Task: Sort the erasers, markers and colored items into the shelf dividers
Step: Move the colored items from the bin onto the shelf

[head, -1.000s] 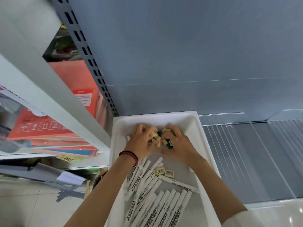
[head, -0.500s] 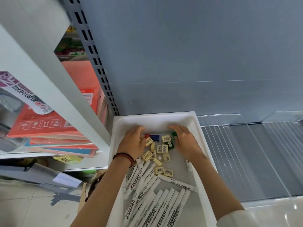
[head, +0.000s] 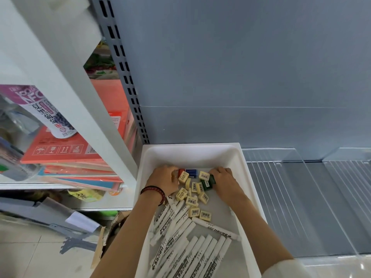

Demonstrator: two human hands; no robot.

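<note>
Grey metal shelf (head: 301,207) carries a white tray (head: 255,197) pushed against the back panel, with clear shelf dividers (head: 297,163) standing just to its right and no goods between them. Inside the tray the markers (head: 180,247) lie bunched at the near end and the erasers (head: 191,201) are scattered mid-tray, with a red piece (head: 181,171), a blue piece (head: 191,172) and a green piece (head: 206,184) at the far side. Both hands flank that pile, probably to gather it. The right hand (head: 225,181) has its fingers curled round the green piece. The left hand (head: 163,180) curls beside the red piece, but I cannot tell whether it grips anything. The tray walls hem both wrists, while the lanes to the right offer open room.
</note>
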